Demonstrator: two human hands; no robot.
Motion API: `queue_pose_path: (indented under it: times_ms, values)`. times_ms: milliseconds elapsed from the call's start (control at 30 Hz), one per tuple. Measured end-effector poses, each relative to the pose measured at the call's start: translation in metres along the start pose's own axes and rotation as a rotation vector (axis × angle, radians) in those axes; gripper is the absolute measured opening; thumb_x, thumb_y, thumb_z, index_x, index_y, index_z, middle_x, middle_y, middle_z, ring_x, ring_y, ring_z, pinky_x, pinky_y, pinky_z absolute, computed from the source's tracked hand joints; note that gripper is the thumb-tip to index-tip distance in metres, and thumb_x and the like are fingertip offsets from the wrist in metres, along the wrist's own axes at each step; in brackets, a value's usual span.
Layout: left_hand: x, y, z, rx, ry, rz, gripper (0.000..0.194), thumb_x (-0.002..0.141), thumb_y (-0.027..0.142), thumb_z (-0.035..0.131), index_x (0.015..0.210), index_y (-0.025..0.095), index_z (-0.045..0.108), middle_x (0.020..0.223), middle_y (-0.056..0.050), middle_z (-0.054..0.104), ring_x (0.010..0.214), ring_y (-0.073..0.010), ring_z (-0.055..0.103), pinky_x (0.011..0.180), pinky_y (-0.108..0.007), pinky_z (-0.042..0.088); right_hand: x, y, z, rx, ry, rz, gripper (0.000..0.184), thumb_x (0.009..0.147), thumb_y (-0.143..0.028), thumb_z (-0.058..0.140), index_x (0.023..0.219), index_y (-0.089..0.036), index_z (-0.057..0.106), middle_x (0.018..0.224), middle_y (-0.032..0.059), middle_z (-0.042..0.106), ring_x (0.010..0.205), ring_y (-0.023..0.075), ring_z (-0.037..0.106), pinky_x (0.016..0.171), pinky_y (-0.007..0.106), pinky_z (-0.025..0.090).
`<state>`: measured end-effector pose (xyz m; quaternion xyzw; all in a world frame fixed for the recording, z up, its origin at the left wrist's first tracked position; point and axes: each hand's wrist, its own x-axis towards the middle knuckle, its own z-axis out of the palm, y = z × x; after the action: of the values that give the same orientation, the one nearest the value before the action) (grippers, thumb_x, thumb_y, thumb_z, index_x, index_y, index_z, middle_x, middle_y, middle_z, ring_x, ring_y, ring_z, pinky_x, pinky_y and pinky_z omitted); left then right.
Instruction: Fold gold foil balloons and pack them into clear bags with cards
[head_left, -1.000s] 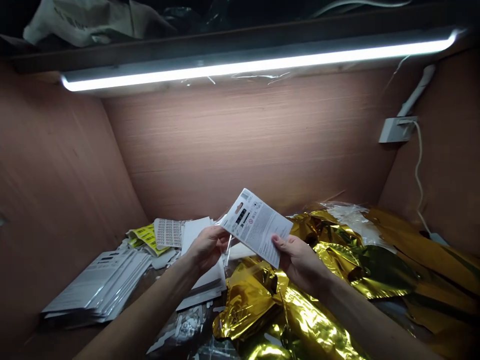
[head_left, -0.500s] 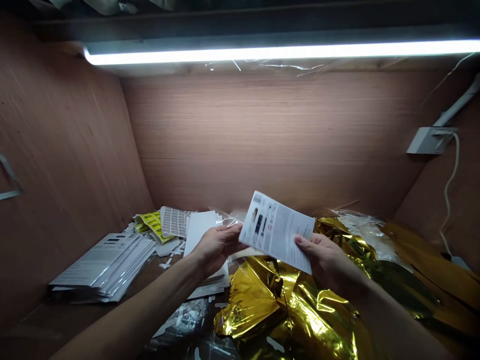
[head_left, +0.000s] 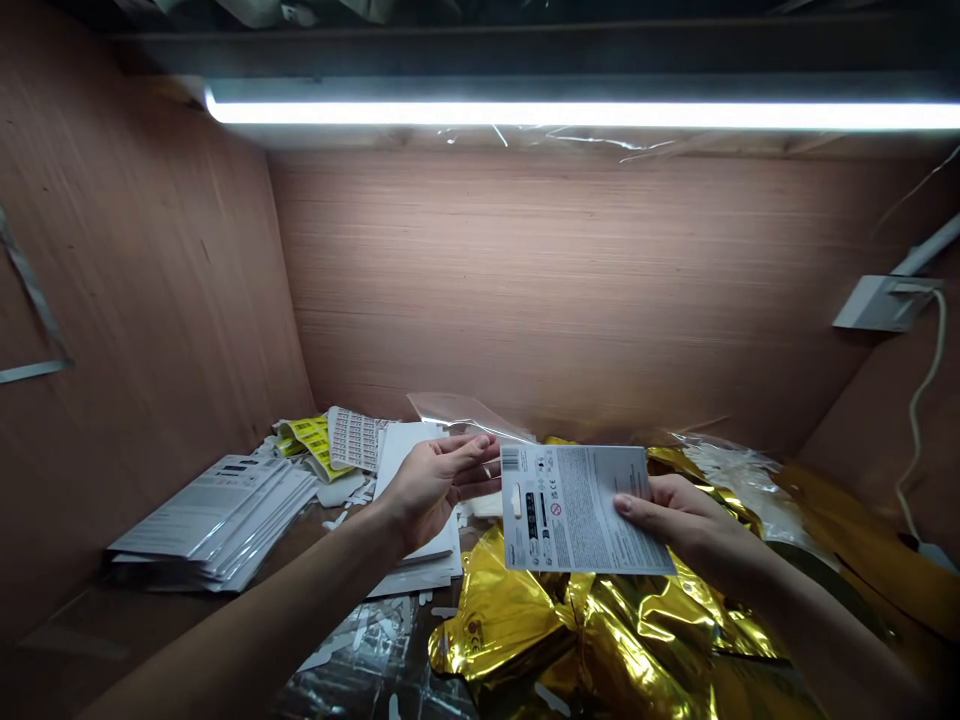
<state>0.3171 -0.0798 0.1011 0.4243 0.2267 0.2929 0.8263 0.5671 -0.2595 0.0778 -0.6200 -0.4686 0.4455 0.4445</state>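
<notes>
The right hand [head_left: 686, 515] clamps a printed hang-hole card [head_left: 577, 510] above gold foil [head_left: 510, 615]. Whether the left hand [head_left: 431, 485] beside it grips clear film [head_left: 457, 410], I can't tell.

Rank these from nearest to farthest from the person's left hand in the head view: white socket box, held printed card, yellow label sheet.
1. Printed card: just right of the left hand, held in the right hand.
2. Yellow label sheet: to the left, toward the back.
3. White socket box: far off, by the right wall.
</notes>
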Motion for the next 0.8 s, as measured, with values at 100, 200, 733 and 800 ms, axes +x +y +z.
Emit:
queue_pose_path:
  times_ms: [100,200,733,800]
  values:
    - [-0.006,-0.006,0.006,0.029,-0.063,0.002,0.026,0.093,0.018,0.068,0.111,-0.001,0.070,0.114,-0.025,0.068,0.084,-0.0206,0.071,0.078,-0.033,0.060,0.001,-0.003,0.007,0.033,0.049,-0.025,0.064,0.084,-0.067,0.071,0.090,-0.003,0.063,0.078,0.0078,0.055,0.064,0.0097,0.050,0.056,0.021,0.038]
    - [-0.011,-0.009,0.012,0.022,-0.022,-0.013,0.026,0.095,0.014,0.063,0.113,-0.004,0.068,0.110,-0.026,0.068,0.077,-0.0179,0.069,0.068,-0.028,0.057,0.002,-0.006,0.014,0.061,0.074,-0.050,0.063,0.085,-0.065,0.072,0.090,-0.004,0.060,0.077,0.0067,0.054,0.063,0.0086,0.051,0.055,0.020,0.042]
    - [-0.015,-0.016,0.024,-0.172,-0.012,0.037,0.030,0.098,0.016,0.060,0.125,0.004,0.067,0.127,-0.022,0.064,0.096,-0.0220,0.072,0.078,-0.030,0.062,-0.001,-0.009,0.042,-0.050,0.594,-0.277,0.061,0.087,-0.073,0.062,0.109,-0.017,0.050,0.063,0.0009,0.053,0.038,0.0147,0.044,0.031,0.029,0.037]
    - [-0.016,-0.021,0.024,-0.170,-0.042,0.062,0.033,0.096,0.015,0.064,0.127,0.005,0.067,0.129,-0.021,0.064,0.100,-0.0227,0.072,0.080,-0.031,0.062,-0.002,-0.010,0.043,-0.114,0.640,-0.289,0.061,0.088,-0.075,0.060,0.106,-0.017,0.051,0.062,0.0023,0.053,0.038,0.0157,0.045,0.031,0.030,0.037]
